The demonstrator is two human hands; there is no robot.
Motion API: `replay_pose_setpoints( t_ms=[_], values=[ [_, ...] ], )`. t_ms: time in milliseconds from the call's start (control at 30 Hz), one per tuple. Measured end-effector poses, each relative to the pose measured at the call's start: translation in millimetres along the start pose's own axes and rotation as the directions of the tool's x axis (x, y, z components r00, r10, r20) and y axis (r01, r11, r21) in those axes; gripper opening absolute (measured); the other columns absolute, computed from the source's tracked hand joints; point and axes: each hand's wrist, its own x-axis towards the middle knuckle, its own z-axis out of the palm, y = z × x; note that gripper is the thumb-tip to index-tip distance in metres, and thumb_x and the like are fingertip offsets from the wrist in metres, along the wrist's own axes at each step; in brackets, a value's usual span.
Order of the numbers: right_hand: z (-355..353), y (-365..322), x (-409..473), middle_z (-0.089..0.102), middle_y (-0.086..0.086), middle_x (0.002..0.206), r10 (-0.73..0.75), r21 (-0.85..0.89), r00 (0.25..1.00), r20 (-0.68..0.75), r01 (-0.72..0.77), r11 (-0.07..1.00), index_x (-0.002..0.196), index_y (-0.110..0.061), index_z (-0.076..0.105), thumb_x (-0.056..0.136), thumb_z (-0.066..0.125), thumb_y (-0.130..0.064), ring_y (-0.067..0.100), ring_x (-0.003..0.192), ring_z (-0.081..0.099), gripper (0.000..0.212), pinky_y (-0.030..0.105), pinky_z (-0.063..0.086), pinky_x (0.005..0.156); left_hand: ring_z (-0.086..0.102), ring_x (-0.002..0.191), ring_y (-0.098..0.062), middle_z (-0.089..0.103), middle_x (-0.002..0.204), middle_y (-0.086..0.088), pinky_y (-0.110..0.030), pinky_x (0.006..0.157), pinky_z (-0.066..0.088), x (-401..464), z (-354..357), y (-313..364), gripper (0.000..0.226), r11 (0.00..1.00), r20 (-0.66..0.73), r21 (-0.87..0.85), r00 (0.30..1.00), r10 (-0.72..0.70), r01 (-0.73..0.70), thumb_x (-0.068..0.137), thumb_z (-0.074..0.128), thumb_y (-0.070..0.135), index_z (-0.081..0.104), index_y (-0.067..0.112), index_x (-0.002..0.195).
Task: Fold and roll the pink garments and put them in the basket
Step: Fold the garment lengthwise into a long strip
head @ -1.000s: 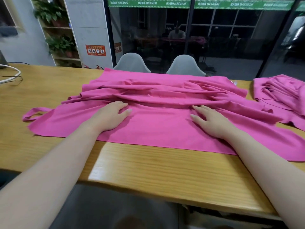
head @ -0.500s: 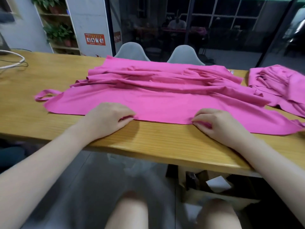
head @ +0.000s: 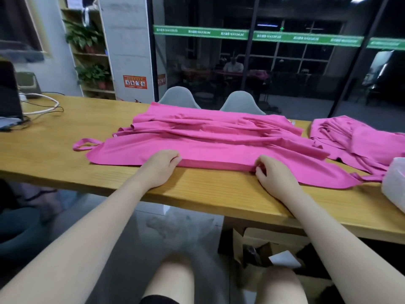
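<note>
1. The pink strap dress (head: 208, 141) lies spread across the wooden table (head: 65, 150), its shoulder loop at the far left.
2. The left hand (head: 161, 165) has curled fingers on the near hem and holds the edge.
3. The right hand (head: 272, 174) pinches the same hem further right – so the step is, I judge, the first fold.
4. A second pink garment (head: 355, 139) waits crumpled at the right.
5. Next – lift both hem points together and carry them evenly away, towards the far edge. I see no basket.
</note>
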Motion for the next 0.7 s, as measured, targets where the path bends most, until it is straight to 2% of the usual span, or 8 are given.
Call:
replay_pose_setpoints(
  t_ms=[100,200,367,467,533,600,633,700],
  values=[
    [-2.5,-9.2,3.3,0.068,0.004,0.103,-0.012,-0.167,1.000,0.020,0.015,0.986,0.104,-0.016,0.062,0.099,0.051,-0.024,0.030,0.096,0.063,0.014,0.041,0.051,0.072,0.059,0.084,-0.031,0.065,0.084,-0.011,-0.047,0.082,0.046,-1.5,-1.1,4.7,0.033,0.996,0.006,-0.035,0.997,-0.080,0.080,0.107,0.046,0.023,0.057,0.005,0.082],
    [-7.8,-20.4,3.1,0.067,0.010,0.102,-0.007,-0.269,0.996,0.089,0.031,0.963,0.101,-0.013,0.057,0.102,0.043,-0.020,0.035,0.093,0.063,0.015,0.043,0.049,0.070,0.061,0.095,-0.033,0.068,0.097,-0.015,-0.046,0.090,0.047,-2.5,-3.3,12.7,0.030,0.987,0.062,0.017,0.985,-0.162,0.162,0.108,0.041,0.022,0.061,0.006,0.092],
    [-25.2,-18.1,-27.9,0.069,0.010,0.101,0.070,-0.120,0.984,0.164,-0.050,0.991,0.097,-0.018,0.053,0.107,0.039,-0.032,0.036,0.094,0.062,0.022,0.044,0.049,0.073,0.057,0.089,-0.029,0.056,0.083,-0.001,-0.038,0.078,0.041,-25.5,-24.6,30.7,0.035,0.986,0.204,0.130,0.970,-0.132,0.107,0.109,0.038,0.025,0.045,0.023,0.075],
    [-34.3,-19.4,-55.3,0.068,0.009,0.096,0.041,-0.112,0.973,0.228,-0.015,0.994,0.092,-0.020,0.049,0.108,0.038,-0.035,0.037,0.092,0.061,0.025,0.043,0.041,0.068,0.049,0.073,-0.017,0.050,0.075,0.003,-0.035,0.069,0.031,-41.8,-44.5,42.0,0.038,0.986,0.346,0.143,0.929,-0.132,0.087,0.110,0.041,0.024,0.046,0.015,0.074],
    [-40.5,-20.3,-67.6,0.067,0.008,0.090,-0.001,-0.106,0.969,0.246,0.028,0.994,0.089,-0.020,0.049,0.108,0.039,-0.036,0.037,0.089,0.061,0.026,0.043,0.042,0.067,0.045,0.068,-0.016,0.049,0.074,0.000,-0.035,0.067,0.030,-50.0,-54.8,44.3,0.037,0.991,0.399,0.117,0.910,-0.111,0.070,0.110,0.042,0.025,0.048,0.008,0.077],
    [-45.4,-21.3,-71.9,0.065,0.004,0.083,-0.039,-0.053,0.971,0.235,0.052,0.997,0.085,-0.023,0.049,0.106,0.041,-0.038,0.036,0.086,0.061,0.027,0.046,0.046,0.069,0.043,0.067,-0.016,0.048,0.073,-0.002,-0.029,0.064,0.033,-54.8,-60.5,43.5,0.038,0.994,0.402,0.089,0.912,-0.087,0.056,0.110,0.042,0.025,0.048,0.004,0.079],
    [-47.3,-21.4,-71.2,0.063,0.001,0.079,-0.052,-0.028,0.975,0.217,0.059,0.998,0.081,-0.025,0.048,0.105,0.042,-0.039,0.035,0.083,0.061,0.028,0.048,0.048,0.069,0.043,0.066,-0.015,0.047,0.072,-0.001,-0.023,0.063,0.035,-55.2,-62.5,43.3,0.038,0.996,0.398,0.081,0.915,-0.074,0.045,0.110,0.042,0.025,0.048,0.004,0.079],
    [-52.9,-22.3,-65.2,0.062,-0.003,0.076,-0.069,-0.003,0.982,0.175,0.071,0.997,0.075,-0.031,0.045,0.104,0.046,-0.039,0.032,0.080,0.062,0.030,0.048,0.049,0.068,0.044,0.065,-0.011,0.049,0.072,0.002,-0.021,0.064,0.035,-51.6,-65.7,42.3,0.037,0.997,0.393,0.077,0.918,-0.053,0.025,0.110,0.042,0.025,0.048,0.010,0.076]
  ],
)
